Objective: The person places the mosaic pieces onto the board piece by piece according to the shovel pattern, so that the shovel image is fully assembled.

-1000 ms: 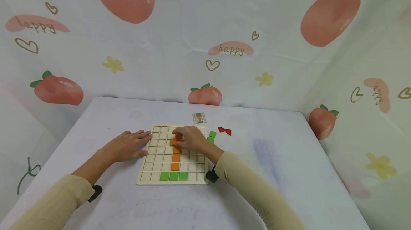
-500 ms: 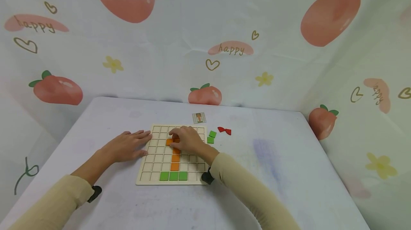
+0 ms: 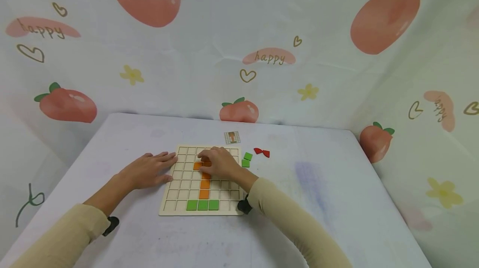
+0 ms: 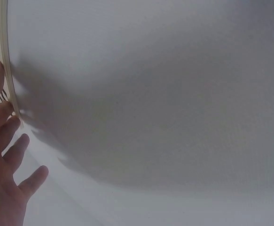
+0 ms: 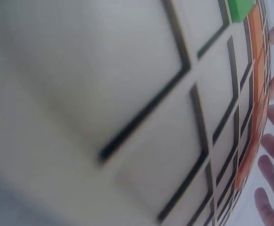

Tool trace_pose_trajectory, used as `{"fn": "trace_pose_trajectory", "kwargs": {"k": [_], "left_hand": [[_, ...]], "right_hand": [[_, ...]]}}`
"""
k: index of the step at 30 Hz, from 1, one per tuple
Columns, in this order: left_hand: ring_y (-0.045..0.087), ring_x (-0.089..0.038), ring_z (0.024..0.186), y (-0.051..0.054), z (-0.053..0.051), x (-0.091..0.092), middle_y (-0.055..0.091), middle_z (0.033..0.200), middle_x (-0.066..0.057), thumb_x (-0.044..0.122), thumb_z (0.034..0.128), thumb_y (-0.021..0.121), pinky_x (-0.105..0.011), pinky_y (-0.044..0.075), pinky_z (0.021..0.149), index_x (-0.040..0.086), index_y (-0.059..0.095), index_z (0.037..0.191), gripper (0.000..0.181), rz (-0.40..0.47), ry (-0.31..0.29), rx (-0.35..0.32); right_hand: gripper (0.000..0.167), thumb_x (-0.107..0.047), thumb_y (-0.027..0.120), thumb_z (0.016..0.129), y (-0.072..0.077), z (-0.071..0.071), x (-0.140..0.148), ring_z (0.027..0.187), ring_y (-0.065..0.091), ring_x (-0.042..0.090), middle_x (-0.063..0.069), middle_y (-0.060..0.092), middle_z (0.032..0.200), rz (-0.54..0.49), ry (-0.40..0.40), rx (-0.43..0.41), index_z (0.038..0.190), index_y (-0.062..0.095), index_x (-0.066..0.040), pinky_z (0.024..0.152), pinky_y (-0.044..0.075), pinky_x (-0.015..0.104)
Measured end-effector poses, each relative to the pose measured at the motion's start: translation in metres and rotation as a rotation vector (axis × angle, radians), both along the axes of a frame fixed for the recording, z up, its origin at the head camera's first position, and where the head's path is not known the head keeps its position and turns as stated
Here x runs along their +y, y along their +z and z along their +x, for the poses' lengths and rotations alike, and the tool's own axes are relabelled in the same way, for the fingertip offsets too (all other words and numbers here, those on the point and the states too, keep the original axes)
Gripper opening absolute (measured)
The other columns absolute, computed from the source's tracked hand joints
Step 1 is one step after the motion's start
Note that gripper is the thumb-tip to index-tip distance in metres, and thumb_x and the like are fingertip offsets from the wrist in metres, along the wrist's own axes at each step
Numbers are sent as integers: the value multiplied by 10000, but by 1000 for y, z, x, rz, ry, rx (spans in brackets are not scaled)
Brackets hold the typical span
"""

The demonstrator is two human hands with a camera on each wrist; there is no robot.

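Observation:
A cream grid board lies on the table with orange square tiles in a column and a row of green tiles near its front edge. My left hand rests by the board's left edge, fingers spread and fingertips touching it. Over the upper part of the board, my right hand has bent fingers above the orange tiles, thumb and forefinger apart. An orange tile lies flat in a cell just left of those fingertips. The right hand hides some cells and tiles beneath it.
Two loose green tiles lie right of the board, with red wedge-shaped pieces beyond them. A small pattern card lies behind the board. A fruit-print cloth hangs behind the table.
My right hand has shifted slightly left, and the orange tile it held has come down flat into a cell. The fingers are now off that tile. My left hand has stayed put.

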State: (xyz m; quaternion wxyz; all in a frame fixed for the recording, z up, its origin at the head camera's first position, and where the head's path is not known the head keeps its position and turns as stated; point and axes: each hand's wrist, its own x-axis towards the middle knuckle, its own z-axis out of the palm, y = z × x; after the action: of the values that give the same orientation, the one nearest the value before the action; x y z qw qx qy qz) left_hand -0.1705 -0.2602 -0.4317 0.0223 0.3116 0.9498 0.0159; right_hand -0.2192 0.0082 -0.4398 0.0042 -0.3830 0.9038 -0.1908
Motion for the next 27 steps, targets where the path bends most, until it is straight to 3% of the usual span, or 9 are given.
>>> {"fn": "trace_pose_trajectory", "kwargs": {"k": [5, 11, 19, 27], "left_hand": [[492, -395, 1325, 0, 0, 1, 513, 1462, -168, 407, 948, 646, -592, 442, 976, 24, 534, 1423, 621, -6, 2, -1], [492, -394, 1325, 0, 1, 0, 513, 1462, -170, 402, 946, 650, -597, 439, 975, 22, 532, 1425, 623, -7, 7, 0], [507, -402, 1306, 2, 1, -1, 524, 1448, -179, 381, 948, 649, -590, 447, 957, 7, 537, 1414, 608, 6, -12, 6], [517, -402, 1296, 2, 1, -1, 529, 1442, -181, 377, 942, 654, -585, 453, 950, 5, 544, 1407, 606, 10, -25, 22]], "right_hand": [[371, -296, 765, 893, 2, 0, 21, 1002, 629, 116, -33, 724, 1108, -10, 10, -42, 1216, 700, -126, 903, 484, 270], [359, -265, 767, 888, 3, 5, 60, 997, 627, 107, -37, 723, 1091, -6, -32, -114, 1213, 703, -126, 960, 473, 305], [394, -236, 806, 846, 1, 14, 120, 1012, 643, 134, -20, 726, 1112, -65, -48, -84, 1199, 701, -97, 899, 510, 347], [404, -197, 821, 830, -6, 18, 150, 1009, 660, 136, -1, 728, 1097, -59, -44, -87, 1196, 701, -74, 913, 517, 379]]}}
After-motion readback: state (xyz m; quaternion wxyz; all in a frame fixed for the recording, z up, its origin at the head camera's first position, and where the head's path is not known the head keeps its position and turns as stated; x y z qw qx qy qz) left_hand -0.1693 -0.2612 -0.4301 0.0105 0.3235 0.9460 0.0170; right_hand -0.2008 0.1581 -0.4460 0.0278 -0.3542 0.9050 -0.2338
